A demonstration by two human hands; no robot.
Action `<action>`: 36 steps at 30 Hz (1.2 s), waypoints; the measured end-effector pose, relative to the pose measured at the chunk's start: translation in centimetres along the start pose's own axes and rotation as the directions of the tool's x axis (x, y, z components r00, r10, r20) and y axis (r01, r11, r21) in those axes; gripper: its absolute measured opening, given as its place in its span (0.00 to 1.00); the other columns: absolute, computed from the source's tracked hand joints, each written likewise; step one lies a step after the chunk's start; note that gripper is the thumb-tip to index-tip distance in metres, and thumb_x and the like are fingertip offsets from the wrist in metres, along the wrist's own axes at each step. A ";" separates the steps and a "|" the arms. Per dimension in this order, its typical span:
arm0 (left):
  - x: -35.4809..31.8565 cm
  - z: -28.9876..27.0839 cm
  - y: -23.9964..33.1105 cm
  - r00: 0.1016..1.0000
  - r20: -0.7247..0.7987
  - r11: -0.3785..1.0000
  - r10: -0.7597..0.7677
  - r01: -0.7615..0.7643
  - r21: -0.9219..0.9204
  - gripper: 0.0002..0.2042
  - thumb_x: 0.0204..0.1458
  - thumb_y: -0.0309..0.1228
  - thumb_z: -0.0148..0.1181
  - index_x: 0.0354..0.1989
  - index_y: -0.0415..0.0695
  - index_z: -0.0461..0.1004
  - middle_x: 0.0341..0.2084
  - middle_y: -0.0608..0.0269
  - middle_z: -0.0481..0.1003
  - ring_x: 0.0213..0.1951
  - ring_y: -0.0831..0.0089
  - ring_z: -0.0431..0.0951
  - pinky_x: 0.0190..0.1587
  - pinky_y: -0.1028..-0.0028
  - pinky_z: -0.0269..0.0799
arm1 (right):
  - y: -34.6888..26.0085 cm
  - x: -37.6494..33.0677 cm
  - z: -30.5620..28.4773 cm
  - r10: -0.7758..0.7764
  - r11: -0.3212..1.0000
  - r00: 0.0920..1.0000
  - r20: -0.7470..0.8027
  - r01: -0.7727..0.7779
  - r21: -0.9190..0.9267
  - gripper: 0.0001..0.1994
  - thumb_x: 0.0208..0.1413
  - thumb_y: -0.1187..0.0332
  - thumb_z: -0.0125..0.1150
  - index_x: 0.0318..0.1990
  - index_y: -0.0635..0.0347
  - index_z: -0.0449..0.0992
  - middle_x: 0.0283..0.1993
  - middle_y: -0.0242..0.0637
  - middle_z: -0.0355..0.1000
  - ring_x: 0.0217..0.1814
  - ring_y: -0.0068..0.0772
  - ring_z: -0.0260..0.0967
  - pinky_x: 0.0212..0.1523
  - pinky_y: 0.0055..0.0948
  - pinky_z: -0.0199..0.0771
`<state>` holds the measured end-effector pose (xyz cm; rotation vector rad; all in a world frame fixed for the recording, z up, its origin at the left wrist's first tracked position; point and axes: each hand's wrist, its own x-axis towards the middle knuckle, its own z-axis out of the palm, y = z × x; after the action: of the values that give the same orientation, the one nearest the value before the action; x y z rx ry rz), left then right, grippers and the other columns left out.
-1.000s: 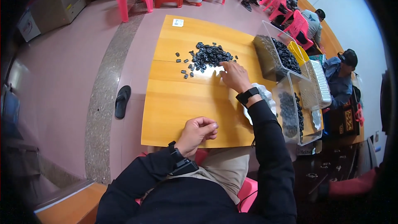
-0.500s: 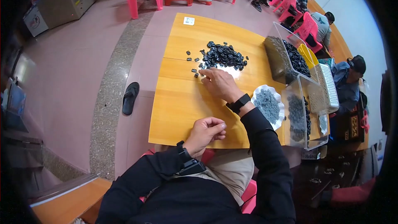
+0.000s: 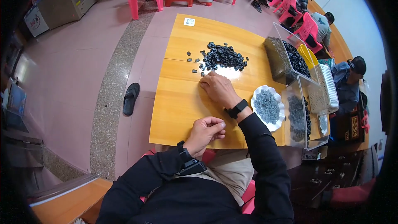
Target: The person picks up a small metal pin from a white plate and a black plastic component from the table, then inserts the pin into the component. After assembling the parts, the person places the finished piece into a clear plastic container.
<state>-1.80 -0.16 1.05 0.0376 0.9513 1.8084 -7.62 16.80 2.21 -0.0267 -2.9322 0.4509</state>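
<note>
Reaching right hand (image 3: 218,90), fingers (image 3: 206,84) just short of black parts pile (image 3: 222,56)

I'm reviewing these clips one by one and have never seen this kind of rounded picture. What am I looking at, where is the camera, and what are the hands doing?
There is no machine here. A person wears a wide fisheye camera on the head, looking down, so straight edges bend near the rim. The dark sleeves rising from the bottom are that person's own arms. They sit at a wooden table. The right hand reaches to the near edge of a pile of small dark parts. The left hand is curled near the table's front edge; whether its fingers hold anything cannot be seen. To the right sit a white dish of grey pieces and clear bins of dark parts. Other people sit in the background.
</note>
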 end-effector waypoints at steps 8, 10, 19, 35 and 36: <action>0.1 -0.1 -0.3 0.999 0.028 1.000 0.028 -0.028 0.005 0.05 0.56 0.26 0.57 0.38 0.39 0.73 0.31 0.64 0.75 0.31 0.79 0.76 0.36 0.79 0.77 | 1.2 -2.7 -1.1 0.000 1.000 0.998 0.058 0.001 -0.030 0.10 0.54 0.66 0.54 0.31 0.67 0.74 0.32 0.51 0.72 0.37 0.52 0.71 0.39 0.43 0.69; 0.1 -0.2 -0.3 0.999 0.012 0.999 0.040 -0.040 0.003 0.05 0.56 0.26 0.57 0.38 0.39 0.72 0.31 0.65 0.75 0.31 0.79 0.76 0.36 0.79 0.77 | 0.8 -3.3 -1.6 -0.014 1.000 0.995 0.097 0.016 -0.026 0.09 0.53 0.68 0.54 0.28 0.67 0.69 0.29 0.53 0.71 0.36 0.54 0.70 0.37 0.44 0.69; 0.2 -0.2 -0.3 0.999 0.034 0.999 0.039 -0.038 -0.005 0.05 0.57 0.26 0.56 0.38 0.39 0.72 0.31 0.64 0.76 0.32 0.79 0.76 0.37 0.78 0.78 | 1.4 -5.7 -3.4 0.056 0.998 0.991 0.121 -0.056 -0.007 0.08 0.41 0.71 0.56 0.18 0.67 0.72 0.24 0.57 0.71 0.31 0.59 0.70 0.34 0.48 0.70; -0.5 0.3 -0.8 0.990 0.000 0.990 0.142 -0.142 -0.012 0.09 0.57 0.29 0.57 0.43 0.39 0.73 0.30 0.66 0.75 0.28 0.80 0.75 0.34 0.80 0.76 | -1.7 -13.2 -3.1 0.278 0.267 0.938 0.206 -0.281 0.922 0.07 0.55 0.74 0.61 0.38 0.68 0.74 0.33 0.32 0.74 0.31 0.21 0.72 0.33 0.21 0.76; -0.4 0.3 -0.9 0.990 0.003 0.990 0.143 -0.143 0.000 0.08 0.57 0.29 0.58 0.42 0.40 0.73 0.29 0.66 0.75 0.28 0.80 0.75 0.33 0.80 0.76 | -1.9 -13.6 -3.0 0.309 0.208 0.935 0.174 -0.245 0.947 0.07 0.54 0.74 0.62 0.38 0.68 0.74 0.33 0.32 0.74 0.31 0.21 0.73 0.33 0.21 0.76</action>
<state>-0.77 -0.22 0.81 0.1117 0.9677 1.9391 6.29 15.26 3.26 -0.4024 -2.0112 2.1845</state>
